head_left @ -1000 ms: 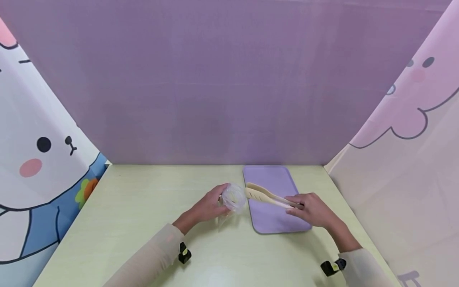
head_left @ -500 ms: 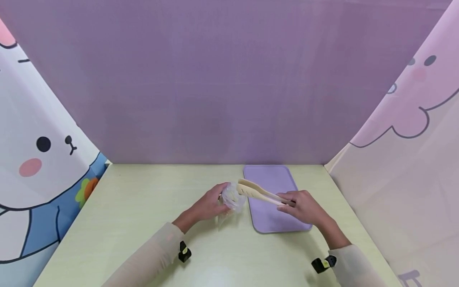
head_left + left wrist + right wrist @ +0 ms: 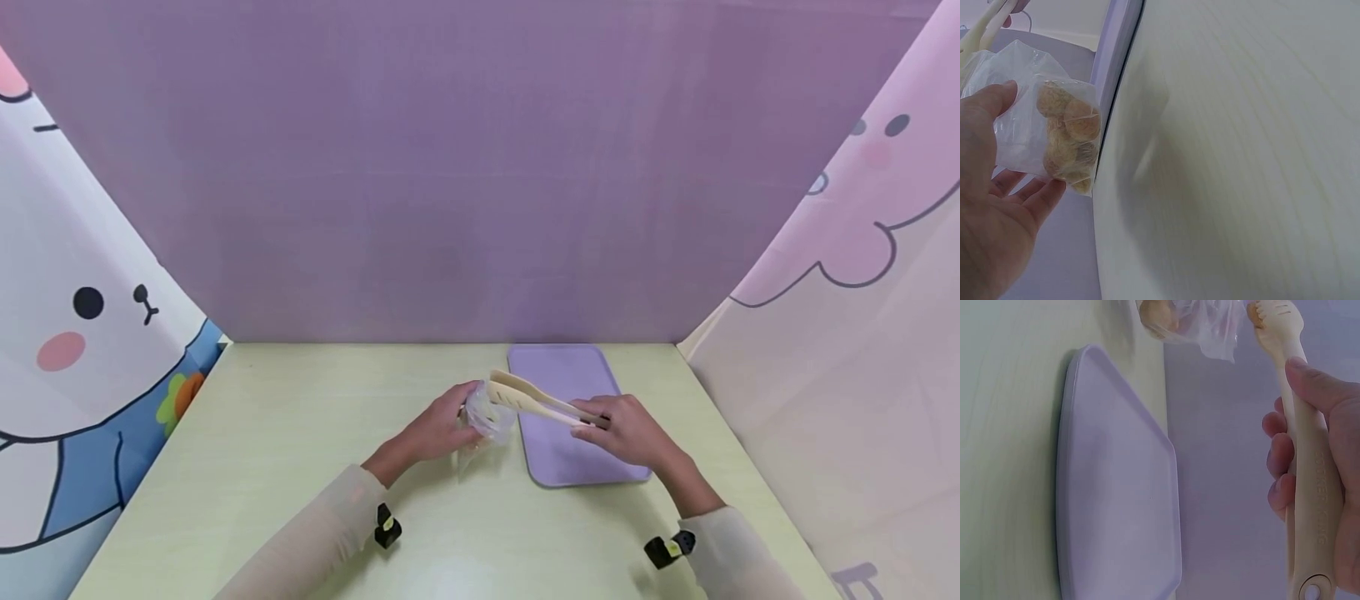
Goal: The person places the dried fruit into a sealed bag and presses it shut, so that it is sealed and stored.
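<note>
My left hand (image 3: 438, 425) holds a clear plastic bag (image 3: 491, 423) above the table, thumb on one side and fingertips on the other. Several round, crumbly brown balls (image 3: 1080, 119) lie at the bottom of the bag in the left wrist view. In my right hand (image 3: 633, 429) is a pair of cream tongs (image 3: 1315, 469), thumb along one arm and fingers curled round the other. The tongs' tips are at the bag's mouth, close together. A brown patch shows between them in the right wrist view; whether it is a ball I cannot tell.
A flat lilac tray (image 3: 581, 462) with a low rim lies on the pale wooden table (image 3: 322, 400), below and to the right of the bag. A purple wall (image 3: 420, 208) rises at the table's back edge. Printed cloths hang along both sides.
My right hand has moved left and slightly upward in the head view, bringing the tongs' tips from beside the bag to over its mouth. The left hand and bag stay almost still.
</note>
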Available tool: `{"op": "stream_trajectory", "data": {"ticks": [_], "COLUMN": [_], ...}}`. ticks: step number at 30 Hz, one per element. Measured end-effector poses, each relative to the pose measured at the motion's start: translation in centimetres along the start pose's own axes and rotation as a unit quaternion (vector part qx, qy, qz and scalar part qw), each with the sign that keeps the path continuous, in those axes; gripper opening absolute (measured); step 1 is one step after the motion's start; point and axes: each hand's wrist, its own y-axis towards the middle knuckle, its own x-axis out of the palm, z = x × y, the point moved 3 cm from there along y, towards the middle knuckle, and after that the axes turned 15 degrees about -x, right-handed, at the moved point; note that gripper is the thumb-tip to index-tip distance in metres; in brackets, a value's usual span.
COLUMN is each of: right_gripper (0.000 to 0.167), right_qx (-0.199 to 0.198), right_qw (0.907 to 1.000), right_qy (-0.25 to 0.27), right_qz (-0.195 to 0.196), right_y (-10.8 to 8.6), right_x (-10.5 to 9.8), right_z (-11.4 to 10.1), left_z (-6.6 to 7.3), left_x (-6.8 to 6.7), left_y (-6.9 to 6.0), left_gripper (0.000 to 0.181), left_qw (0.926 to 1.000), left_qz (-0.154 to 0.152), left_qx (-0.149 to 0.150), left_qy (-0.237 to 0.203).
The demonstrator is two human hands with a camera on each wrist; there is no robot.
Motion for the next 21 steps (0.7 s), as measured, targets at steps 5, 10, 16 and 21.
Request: {"op": "stream_trajectory", "data": {"ticks": [5,10,16,21], "right_gripper": [0.038,0.04,0.041,0.046], "right_qx": [0.01,0.018,0.034,0.078], "right_qw": [0.9999,0.9998,0.9993,0.9961], "right_qy": [0.005,0.002,-0.01,-0.036], "right_qz": [-0.004,0.0,0.009,0.024], "right_y": [0.2,0.3,-0.1,-1.0], "right_x": [0.3,0.2,-0.3,-0.7], "right_z": [0.0,-0.1,0.1,0.9], "left_z": [0.1,0.3,0.2,0.2], "left_x": [0.0,0.1,0.1,0.0], "left_y": [0.0,0.1,0.1,0.1], "left_gripper": [0.077,0.077,0.079,0.08], "left_qw": [1.0,1.0,1.0,1.0], "left_qz": [-0.005,-0.002,0.0,-0.004], "left_qx": [0.001,0.006,-0.004,-0.006], "left_qy": [-0.008,-0.007,0.003,0.001]}}
